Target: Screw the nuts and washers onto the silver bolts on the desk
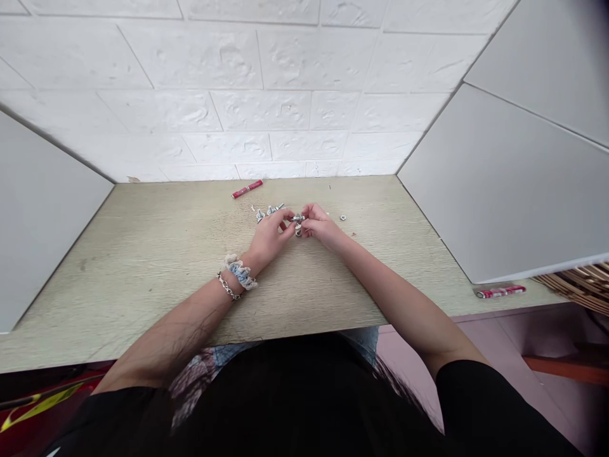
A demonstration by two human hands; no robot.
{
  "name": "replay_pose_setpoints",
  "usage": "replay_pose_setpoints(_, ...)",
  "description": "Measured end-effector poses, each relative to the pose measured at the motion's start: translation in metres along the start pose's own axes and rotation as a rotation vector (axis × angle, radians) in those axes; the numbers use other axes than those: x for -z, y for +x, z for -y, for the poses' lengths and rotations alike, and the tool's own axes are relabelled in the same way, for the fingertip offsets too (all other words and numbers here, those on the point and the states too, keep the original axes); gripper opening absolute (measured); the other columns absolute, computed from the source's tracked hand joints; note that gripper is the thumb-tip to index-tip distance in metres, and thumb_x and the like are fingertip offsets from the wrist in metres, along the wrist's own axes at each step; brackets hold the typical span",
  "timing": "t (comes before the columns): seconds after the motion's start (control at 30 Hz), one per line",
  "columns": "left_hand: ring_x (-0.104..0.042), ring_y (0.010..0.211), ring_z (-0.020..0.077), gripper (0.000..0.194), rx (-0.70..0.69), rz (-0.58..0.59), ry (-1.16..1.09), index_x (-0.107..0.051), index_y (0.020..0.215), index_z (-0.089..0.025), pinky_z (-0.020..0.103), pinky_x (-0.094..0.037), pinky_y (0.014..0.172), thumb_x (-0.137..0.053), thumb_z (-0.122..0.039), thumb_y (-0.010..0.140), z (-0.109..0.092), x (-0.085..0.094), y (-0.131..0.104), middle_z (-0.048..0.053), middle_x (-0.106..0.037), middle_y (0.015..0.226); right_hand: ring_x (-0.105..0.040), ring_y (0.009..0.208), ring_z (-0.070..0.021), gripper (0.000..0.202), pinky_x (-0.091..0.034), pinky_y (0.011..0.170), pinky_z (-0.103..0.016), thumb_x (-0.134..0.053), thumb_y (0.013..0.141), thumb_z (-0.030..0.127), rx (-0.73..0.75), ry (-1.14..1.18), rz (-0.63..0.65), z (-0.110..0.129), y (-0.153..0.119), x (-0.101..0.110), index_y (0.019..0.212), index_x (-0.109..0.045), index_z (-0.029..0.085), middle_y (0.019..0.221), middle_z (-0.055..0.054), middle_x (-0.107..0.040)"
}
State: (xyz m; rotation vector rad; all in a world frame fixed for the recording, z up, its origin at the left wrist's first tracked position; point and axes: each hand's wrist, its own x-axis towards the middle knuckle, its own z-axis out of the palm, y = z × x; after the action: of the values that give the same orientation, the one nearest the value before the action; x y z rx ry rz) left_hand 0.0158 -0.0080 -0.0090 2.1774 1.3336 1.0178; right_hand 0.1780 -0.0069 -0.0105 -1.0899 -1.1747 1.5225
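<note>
Both hands meet over the middle of the tabletop [304, 285]. Between them is a small silver metal bolt [298, 218], seemingly with a nut or washer on it. The fingertips of my left hand [273, 233] are closed on its left end. Thumb and fingers of my right hand [323, 227] pinch at its right end. Just below the fingers lies a small round metal piece [298, 231], partly hidden. More silver bolts [271, 210] with nuts or washers lie behind my left hand. A lone nut or washer [343, 218] rests to the right of my right hand.
A red marker-like tube [247, 189] lies near the white brick-patterned wall [285, 108]. A similar red tube [501, 292] is by the right front edge, near a wicker basket [580, 282]. Grey-white panels [533, 184] flank the tabletop. Fine crumbs are scattered left of the bolts.
</note>
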Motion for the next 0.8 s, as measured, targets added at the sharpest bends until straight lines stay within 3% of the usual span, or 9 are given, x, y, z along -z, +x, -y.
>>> replay_pose_setpoints(0.07, -0.06, 0.068, 0.0109, 0.013, 0.022, 0.001, -0.012, -0.063, 0.097, -0.02, 0.026, -0.049, 0.074, -0.059, -0.022, 0.084, -0.001, 0.001, 0.0, -0.001, -0.07, 0.092, -0.056, 0.057, -0.0066, 0.028, -0.04, 0.049, -0.019, -0.062, 0.066, 0.015, -0.007, 0.04, -0.037, -0.002, 0.002, 0.0, 0.088, -0.047, 0.022, 0.078, 0.007, -0.056)
replay_pose_setpoints(0.17, -0.06, 0.068, 0.0109, 0.013, -0.001, -0.001, -0.013, -0.063, 0.096, -0.02, 0.026, -0.049, 0.074, -0.059, -0.022, 0.084, -0.001, 0.001, 0.0, -0.001, -0.069, 0.091, -0.052, 0.051, -0.006, 0.01, -0.033, 0.042, -0.018, -0.056, 0.081, 0.026, -0.038, -0.024, -0.122, -0.002, 0.003, 0.0, 0.081, -0.047, 0.021, 0.073, 0.005, -0.055)
replay_pose_setpoints(0.27, -0.06, 0.069, 0.0109, 0.014, -0.05, 0.0, -0.009, -0.063, 0.097, -0.02, 0.026, -0.049, 0.076, -0.058, -0.022, 0.085, 0.0, 0.0, 0.0, -0.001, -0.069, 0.09, -0.044, 0.043, -0.0058, 0.041, -0.029, 0.039, -0.02, -0.039, 0.095, 0.045, -0.096, -0.15, -0.106, 0.002, 0.0, -0.001, 0.065, -0.046, 0.019, 0.057, 0.002, -0.049)
replay_pose_setpoints(0.37, -0.061, 0.069, 0.011, 0.014, -0.083, 0.005, -0.001, -0.063, 0.097, -0.02, 0.027, -0.05, 0.078, -0.058, -0.022, 0.085, 0.001, -0.001, -0.001, -0.001, -0.069, 0.089, -0.039, 0.039, -0.0055, 0.052, -0.027, 0.039, -0.02, -0.036, 0.097, 0.052, -0.143, -0.227, -0.062, 0.006, -0.003, -0.002, 0.057, -0.043, 0.018, 0.048, 0.003, -0.042)
replay_pose_setpoints(0.53, -0.061, 0.068, 0.0114, 0.012, -0.081, -0.001, 0.004, -0.063, 0.096, -0.02, 0.026, -0.05, 0.075, -0.057, -0.023, 0.085, 0.0, 0.0, -0.001, -0.001, -0.07, 0.086, -0.044, 0.045, -0.0061, 0.032, -0.032, 0.042, -0.018, -0.047, 0.093, 0.039, -0.07, -0.154, 0.009, 0.004, -0.004, 0.0, 0.07, -0.049, 0.019, 0.054, 0.005, -0.046)
replay_pose_setpoints(0.63, -0.061, 0.068, 0.0112, 0.012, -0.075, 0.005, 0.007, -0.064, 0.096, -0.02, 0.026, -0.05, 0.075, -0.057, -0.023, 0.086, -0.001, 0.0, -0.001, -0.001, -0.07, 0.088, -0.046, 0.047, -0.006, 0.008, -0.031, 0.042, -0.017, -0.055, 0.079, 0.019, -0.052, -0.048, 0.015, 0.006, -0.004, 0.0, 0.079, -0.047, 0.021, 0.058, 0.007, -0.048)
replay_pose_setpoints(0.73, -0.061, 0.067, 0.0108, 0.012, -0.085, 0.021, 0.015, -0.064, 0.096, -0.021, 0.027, -0.05, 0.077, -0.059, -0.023, 0.085, -0.001, -0.001, -0.001, -0.001, -0.071, 0.09, -0.042, 0.042, -0.006, 0.022, -0.025, 0.038, -0.017, -0.052, 0.067, 0.008, -0.115, 0.013, -0.011, 0.01, -0.005, -0.002, 0.082, -0.044, 0.022, 0.057, 0.009, -0.047)
replay_pose_setpoints(0.8, -0.061, 0.068, 0.0109, 0.012, -0.09, 0.018, 0.03, -0.064, 0.096, -0.021, 0.028, -0.05, 0.08, -0.059, -0.022, 0.085, 0.0, -0.001, -0.001, -0.001, -0.071, 0.09, -0.043, 0.04, -0.0065, 0.014, -0.025, 0.037, -0.017, -0.05, 0.074, 0.013, -0.149, 0.032, -0.039, 0.011, -0.004, -0.003, 0.082, -0.043, 0.022, 0.059, 0.007, -0.051)
